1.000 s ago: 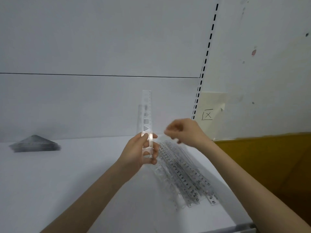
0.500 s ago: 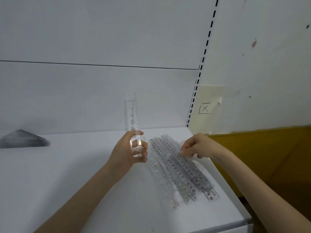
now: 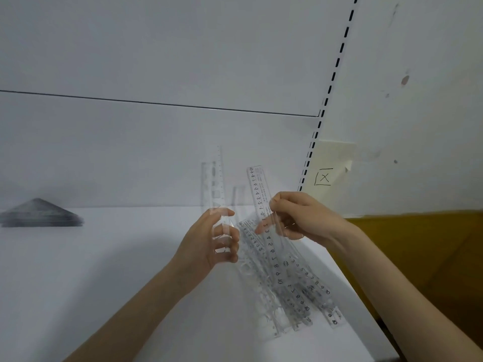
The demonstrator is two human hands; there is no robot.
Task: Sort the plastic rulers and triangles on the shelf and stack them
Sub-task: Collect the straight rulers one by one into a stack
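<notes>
While left hand (image 3: 209, 241) grips upright stencil ruler (image 3: 213, 181) and right hand (image 3: 305, 218) pinches numbered ruler (image 3: 257, 189): best to match ends, slide flush, avoid fanning.

Bare left grip (image 3: 209, 241) and bare right grip (image 3: 305, 218) on slim, uncovered forearms (image 3: 146, 304).
</notes>
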